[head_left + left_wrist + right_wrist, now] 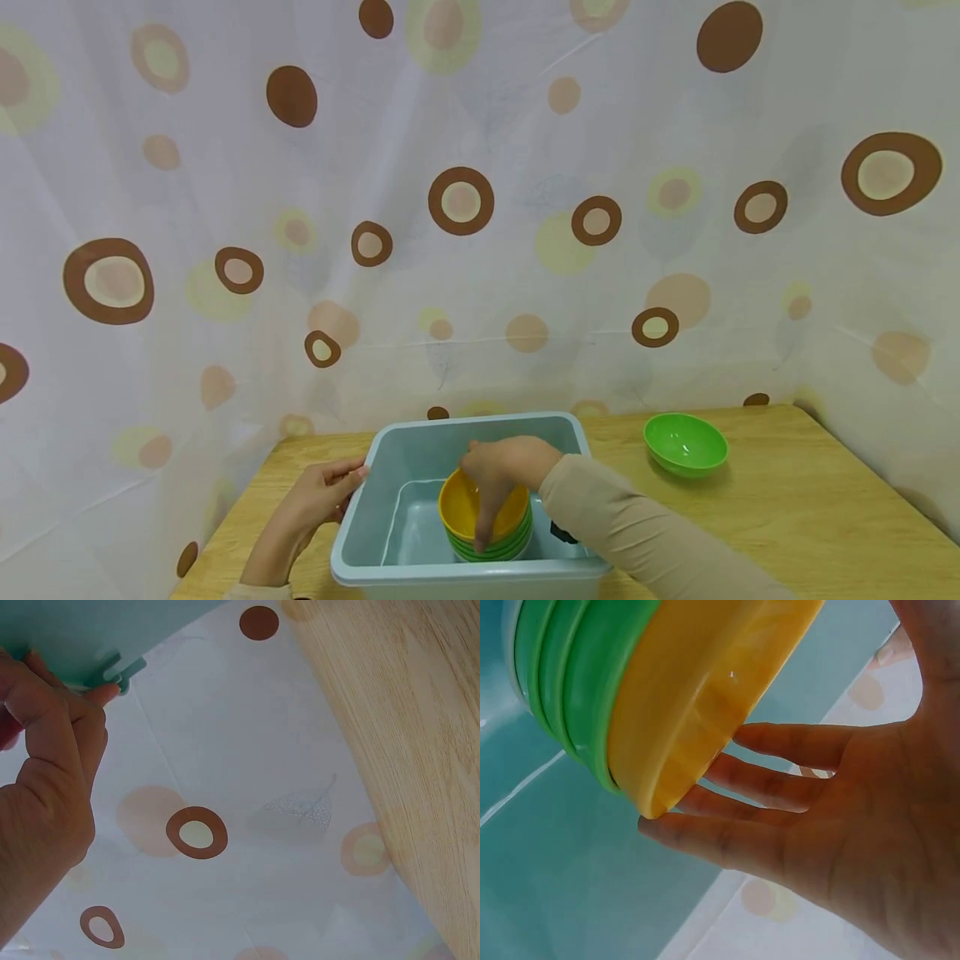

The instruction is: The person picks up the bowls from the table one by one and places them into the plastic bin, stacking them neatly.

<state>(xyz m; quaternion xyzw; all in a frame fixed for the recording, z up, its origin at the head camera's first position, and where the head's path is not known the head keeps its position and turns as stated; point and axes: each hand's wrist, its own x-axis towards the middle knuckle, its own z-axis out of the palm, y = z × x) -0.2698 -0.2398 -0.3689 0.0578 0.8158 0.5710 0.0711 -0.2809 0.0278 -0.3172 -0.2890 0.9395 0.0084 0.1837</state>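
A pale blue plastic tub stands on the table in the head view. My left hand grips its left rim; in the left wrist view the fingers of the left hand curl at the tub's edge. Inside the tub sits a stack of nested bowls, a yellow bowl on top of several green bowls. My right hand reaches down over the yellow bowl, spanning its rim with thumb and fingers. In the right wrist view, fingertips lie along the yellow bowl's rim. A whitish edge shows beneath the green bowls.
A single green bowl stands on the wooden table, right of the tub. Behind the table hangs a white curtain with brown and beige circles. A small black object shows by the right sleeve.
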